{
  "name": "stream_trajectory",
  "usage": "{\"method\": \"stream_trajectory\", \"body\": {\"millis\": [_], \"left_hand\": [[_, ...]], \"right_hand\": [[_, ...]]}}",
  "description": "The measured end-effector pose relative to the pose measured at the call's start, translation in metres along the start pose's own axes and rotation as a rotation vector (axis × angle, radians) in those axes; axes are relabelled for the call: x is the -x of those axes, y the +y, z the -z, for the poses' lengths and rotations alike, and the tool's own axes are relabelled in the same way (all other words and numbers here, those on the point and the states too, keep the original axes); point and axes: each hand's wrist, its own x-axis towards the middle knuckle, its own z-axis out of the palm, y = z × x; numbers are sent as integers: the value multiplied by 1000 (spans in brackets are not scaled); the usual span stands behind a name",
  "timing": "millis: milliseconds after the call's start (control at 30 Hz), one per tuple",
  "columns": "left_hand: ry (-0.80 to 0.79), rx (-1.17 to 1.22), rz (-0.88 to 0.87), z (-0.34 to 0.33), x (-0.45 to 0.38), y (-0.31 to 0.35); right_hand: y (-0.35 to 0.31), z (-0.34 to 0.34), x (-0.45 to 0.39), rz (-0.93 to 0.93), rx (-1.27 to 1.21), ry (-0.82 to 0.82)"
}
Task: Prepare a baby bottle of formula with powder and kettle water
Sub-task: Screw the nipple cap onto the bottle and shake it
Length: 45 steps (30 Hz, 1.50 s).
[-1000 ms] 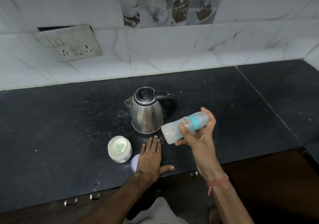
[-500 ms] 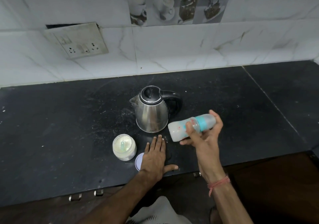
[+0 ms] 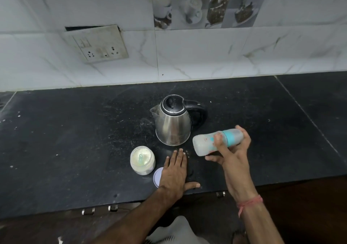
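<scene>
My right hand (image 3: 231, 152) grips a capped baby bottle (image 3: 203, 143) with a teal ring, held on its side above the counter, base pointing left toward the kettle. The bottle holds milky liquid. A steel electric kettle (image 3: 173, 125) with a black lid and handle stands just behind. My left hand (image 3: 174, 170) lies flat on the black counter (image 3: 75, 140), fingers straight, in front of the kettle. Left of that hand stands an open jar of formula powder (image 3: 142, 160) with a scoop inside. Its white lid (image 3: 157, 176) lies partly under my left hand.
A tiled wall runs along the back of the counter, with a loose switch and socket plate (image 3: 99, 45) at upper left. Spilled powder specks dot the counter left of the kettle. The counter's front edge, with drawer handles (image 3: 99, 209) below, runs near my forearms.
The bottle has shifted slightly in my right hand between frames, its tilt changing a little while staying sideways. My left hand has stayed flat on the counter.
</scene>
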Motion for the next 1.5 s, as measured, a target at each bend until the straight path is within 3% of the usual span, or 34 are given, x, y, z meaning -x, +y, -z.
{"method": "stream_trajectory", "body": {"millis": [100,267,367,500,600,733,833,967,1067,1200,1333,1433,1500], "left_hand": [[-1,15,2,-1,2,-1],[-10,-3,8,1,1,-2],[0,26,10,-2,3,-6],[8,11,4,1,1,-1],[20,62,-1,-1,4,-1],[20,-3,17,1,2,-2],[14,72,10,-1,4,-2],[20,2,23,0,2,-1],[22,46,19,-1,3,-1],[11,-10,18,1,0,0],[7,8,19,1,3,-1],[23,1,24,0,3,0],[30,50,23,-5,2,-2]], "right_hand": [[8,-2,0,-63,175,-114],[18,-5,7,24,80,113],[19,-9,8,12,180,-81],[12,-7,4,41,50,14],[13,-8,5,24,162,-126],[15,-8,7,36,35,20],[16,-6,6,5,204,-162],[14,-7,4,16,158,-18],[11,-9,3,59,223,-111],[0,-7,3,145,33,84],[-5,-1,0,103,186,-166],[-7,-4,4,124,111,-59],[-6,-9,4,61,150,-174]]}}
